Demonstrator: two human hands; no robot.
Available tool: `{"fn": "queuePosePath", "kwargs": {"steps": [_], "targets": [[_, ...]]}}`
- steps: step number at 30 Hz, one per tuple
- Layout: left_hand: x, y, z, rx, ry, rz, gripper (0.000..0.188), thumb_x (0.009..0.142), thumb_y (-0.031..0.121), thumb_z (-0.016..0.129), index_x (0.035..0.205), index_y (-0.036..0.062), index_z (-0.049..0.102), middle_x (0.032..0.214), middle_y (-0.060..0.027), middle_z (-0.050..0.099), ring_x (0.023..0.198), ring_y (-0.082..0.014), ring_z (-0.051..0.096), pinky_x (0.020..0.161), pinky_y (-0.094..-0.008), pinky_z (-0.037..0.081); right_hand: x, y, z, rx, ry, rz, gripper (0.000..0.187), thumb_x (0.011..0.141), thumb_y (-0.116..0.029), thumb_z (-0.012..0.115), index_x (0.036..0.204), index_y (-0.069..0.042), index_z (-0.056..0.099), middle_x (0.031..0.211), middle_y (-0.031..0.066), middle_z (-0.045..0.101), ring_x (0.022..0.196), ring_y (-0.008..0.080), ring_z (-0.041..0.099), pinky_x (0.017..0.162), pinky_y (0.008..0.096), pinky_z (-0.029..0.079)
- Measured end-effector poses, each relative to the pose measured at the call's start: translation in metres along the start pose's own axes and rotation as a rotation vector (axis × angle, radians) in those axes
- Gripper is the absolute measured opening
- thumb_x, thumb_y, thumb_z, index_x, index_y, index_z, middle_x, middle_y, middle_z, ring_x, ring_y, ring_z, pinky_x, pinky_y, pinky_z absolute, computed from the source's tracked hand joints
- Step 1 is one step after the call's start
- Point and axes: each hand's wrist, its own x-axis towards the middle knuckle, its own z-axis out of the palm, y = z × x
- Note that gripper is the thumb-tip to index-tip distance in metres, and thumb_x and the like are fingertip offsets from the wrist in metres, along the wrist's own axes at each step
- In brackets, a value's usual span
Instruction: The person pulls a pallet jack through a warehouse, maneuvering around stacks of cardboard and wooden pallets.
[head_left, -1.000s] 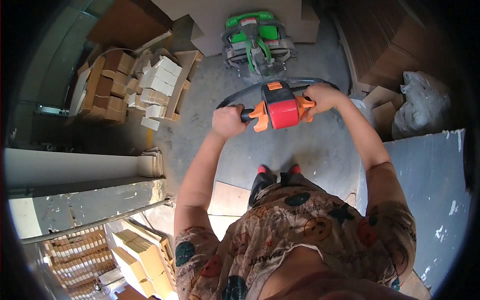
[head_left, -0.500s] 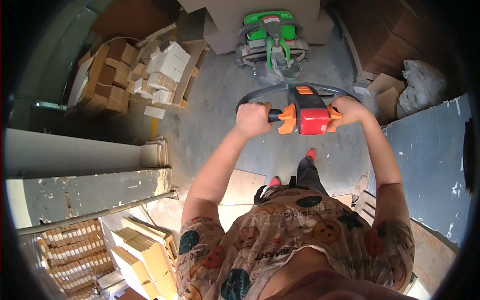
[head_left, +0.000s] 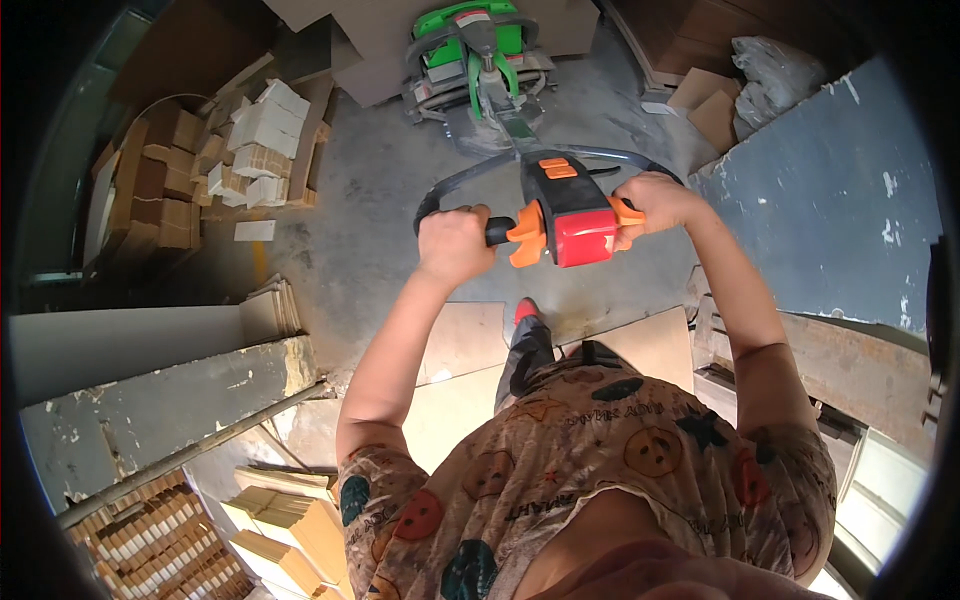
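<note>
Both my hands grip the handlebar of a pallet truck. My left hand point(head_left: 455, 243) wraps the black left grip, beside an orange thumb lever point(head_left: 528, 236). Around the right grip, partly hidden behind the control head's right lever, my right hand point(head_left: 655, 203) is closed. Between them sits the black and red control head point(head_left: 585, 238) with orange buttons on top. A shaft runs from it to the green and grey truck body point(head_left: 507, 40) ahead. Behind that body stands a large, plain brownish load point(head_left: 365, 62), cut off by the upper rim.
Stacked cardboard pieces point(head_left: 170, 180) and white bundles point(head_left: 270, 125) lie on pallets at left. Chipped grey walls point(head_left: 160, 410) flank me, the right one point(head_left: 830, 190) close to my forearm. Flat boards point(head_left: 470, 345) cover the floor by my feet. Clear plastic wrap point(head_left: 775, 80) lies at upper right.
The handlebar, truck and both hands have shifted left in view, the hands still gripping. My feet have stepped, and more floor board and the right wall's lower edge show.
</note>
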Motion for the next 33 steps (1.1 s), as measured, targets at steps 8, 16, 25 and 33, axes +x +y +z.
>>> {"fn": "queuePosePath", "kwargs": {"steps": [8, 16, 25, 33], "targets": [[-0.023, -0.023, -0.022, 0.097, -0.055, -0.036, 0.023, 0.066, 0.027, 0.072, 0.081, 0.0108, 0.066, 0.08, -0.0109, 0.068, 0.076, -0.0298, 0.066, 0.067, -0.0397, 0.052, 0.007, -0.037, 0.017, -0.034, 0.104, -0.035, 0.059, 0.054, -0.056, 0.079, 0.076, -0.003, 0.065, 0.069, 0.0156, 0.063, 0.074, 0.0334, 0.064, 0.066, 0.0403, 0.047], [-0.039, -0.034, -0.039, 0.185, -0.093, -0.124, 0.033, 0.069, 0.039, 0.075, 0.089, 0.0133, 0.07, 0.075, -0.0105, 0.068, 0.075, -0.0299, 0.066, 0.067, -0.0399, 0.052, 0.012, -0.06, 0.019, 0.011, 0.164, -0.115, 0.059, 0.054, -0.057, 0.079, 0.073, -0.003, 0.065, 0.07, 0.0149, 0.064, 0.073, 0.0333, 0.064, 0.063, 0.0412, 0.047], [-0.057, -0.018, -0.032, 0.242, -0.146, -0.16, 0.029, 0.068, 0.035, 0.074, 0.089, 0.0154, 0.071, 0.081, -0.0107, 0.069, 0.08, -0.0297, 0.066, 0.071, -0.0397, 0.053, -0.019, -0.069, 0.033, -0.012, 0.173, -0.078, 0.054, 0.054, -0.05, 0.08, 0.075, -0.003, 0.064, 0.072, 0.0173, 0.064, 0.076, 0.0357, 0.064, 0.066, 0.0429, 0.047], [-0.073, 0.015, -0.018, 0.166, -0.095, -0.08, 0.015, 0.067, 0.024, 0.066, 0.077, 0.0124, 0.067, 0.071, -0.0109, 0.067, 0.07, -0.0295, 0.066, 0.064, -0.039, 0.051, -0.05, -0.058, 0.044, 0.003, 0.076, 0.042, 0.052, 0.051, -0.041, 0.083, 0.082, -0.003, 0.066, 0.083, 0.0174, 0.065, 0.084, 0.0341, 0.063, 0.073, 0.0398, 0.047]]}}
